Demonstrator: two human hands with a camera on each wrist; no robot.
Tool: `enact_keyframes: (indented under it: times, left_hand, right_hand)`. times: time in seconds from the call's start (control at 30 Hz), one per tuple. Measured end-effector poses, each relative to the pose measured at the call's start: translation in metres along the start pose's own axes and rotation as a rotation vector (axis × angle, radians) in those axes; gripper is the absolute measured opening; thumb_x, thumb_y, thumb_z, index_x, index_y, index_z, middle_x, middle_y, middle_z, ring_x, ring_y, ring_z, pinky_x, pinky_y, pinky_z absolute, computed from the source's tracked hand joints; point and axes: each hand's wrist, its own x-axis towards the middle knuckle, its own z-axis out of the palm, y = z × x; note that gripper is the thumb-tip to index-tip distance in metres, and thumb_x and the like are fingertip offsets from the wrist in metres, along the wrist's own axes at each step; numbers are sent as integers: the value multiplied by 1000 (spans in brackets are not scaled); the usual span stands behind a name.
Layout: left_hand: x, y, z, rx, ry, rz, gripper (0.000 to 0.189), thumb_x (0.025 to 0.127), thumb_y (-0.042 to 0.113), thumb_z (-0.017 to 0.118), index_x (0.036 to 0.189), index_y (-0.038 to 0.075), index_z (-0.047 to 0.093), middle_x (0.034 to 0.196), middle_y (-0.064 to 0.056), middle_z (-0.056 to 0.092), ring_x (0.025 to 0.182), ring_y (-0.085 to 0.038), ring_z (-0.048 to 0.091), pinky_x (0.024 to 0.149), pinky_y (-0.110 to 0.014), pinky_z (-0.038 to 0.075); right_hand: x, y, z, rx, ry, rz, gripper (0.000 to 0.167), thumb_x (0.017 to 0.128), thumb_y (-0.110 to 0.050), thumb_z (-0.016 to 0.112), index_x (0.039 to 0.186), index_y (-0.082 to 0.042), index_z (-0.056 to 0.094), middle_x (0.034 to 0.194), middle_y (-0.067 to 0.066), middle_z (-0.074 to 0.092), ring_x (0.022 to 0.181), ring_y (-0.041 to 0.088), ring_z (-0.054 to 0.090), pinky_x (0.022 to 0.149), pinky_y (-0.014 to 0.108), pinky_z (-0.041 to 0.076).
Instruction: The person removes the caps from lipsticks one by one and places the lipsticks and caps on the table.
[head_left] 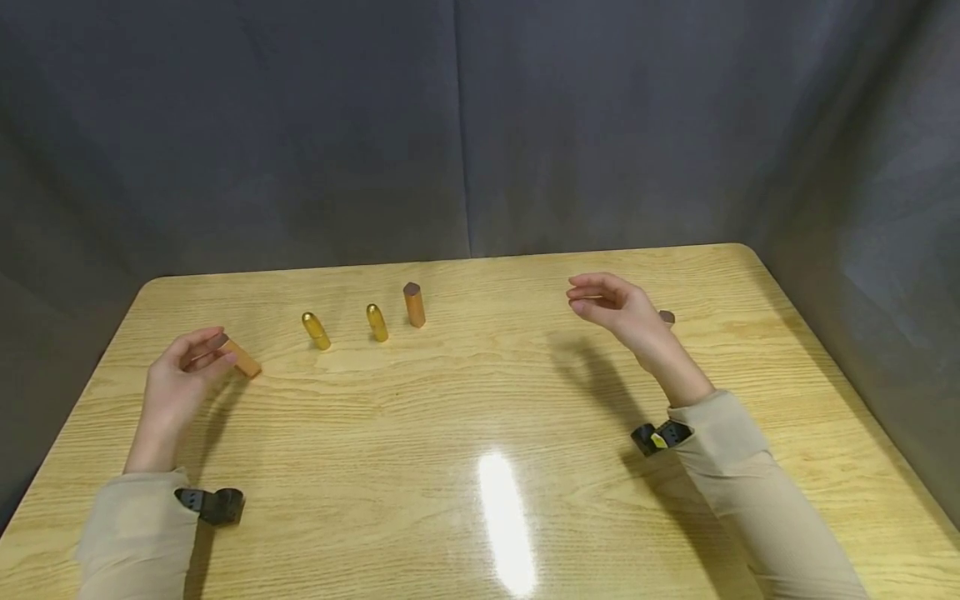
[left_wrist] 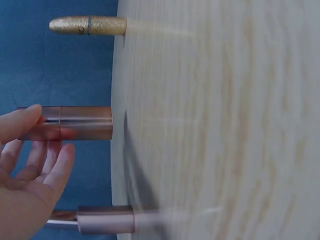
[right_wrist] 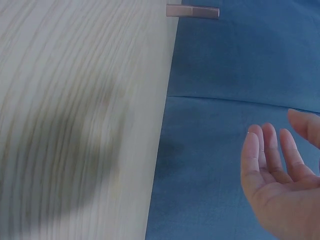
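Note:
My left hand (head_left: 183, 375) is at the table's left side, thumb and fingers around the upper part of a standing copper-coloured lipstick tube (head_left: 243, 360). In the left wrist view this tube (left_wrist: 85, 123) shows a thin seam, with the thumb over its top end. Behind the fingers stands another copper tube (left_wrist: 106, 220) with a shiny silvery section; the hand hides it in the head view. Over the right half of the table hovers my right hand (head_left: 611, 310), fingers loosely bent, thumb apart from them in the right wrist view, holding nothing.
Two gold bullet-shaped tubes (head_left: 316, 331) and a copper tube (head_left: 414, 305) stand toward the back, left of centre. Behind the right wrist shows the dark top of another tube (head_left: 667, 317). The wooden table (head_left: 375, 467) ends at a dark curtain (head_left: 360, 142).

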Motion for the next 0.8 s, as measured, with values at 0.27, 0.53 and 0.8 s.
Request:
enact_keyframes:
  times: [0.27, 0.53, 0.8]
  left_hand:
    - [-2, 12, 9, -22, -49, 47, 49, 93, 26, 62, 139, 16, 47, 102, 35, 48, 93, 19, 46, 76, 0, 44]
    - [-5, 25, 23, -59, -97, 74, 32, 92, 23, 64, 121, 27, 49, 100, 31, 49, 92, 18, 50, 75, -2, 46]
    - [-8, 36, 41, -72, -155, 83, 27, 92, 24, 64, 114, 26, 48, 99, 30, 51, 92, 18, 51, 77, -2, 46]
  right_hand:
    - [6, -6, 6, 6, 5, -8, 41, 95, -10, 59, 133, 1, 48, 106, -14, 60, 98, -3, 60, 87, 12, 49]
    - [11, -13, 13, 13, -11, -28, 41, 95, -8, 57, 134, 0, 49, 109, -11, 60, 98, -3, 59, 87, 13, 49]
    - [17, -18, 22, 25, -22, -37, 40, 94, -6, 57, 133, 0, 50, 111, -5, 62, 96, -3, 60, 86, 14, 50]
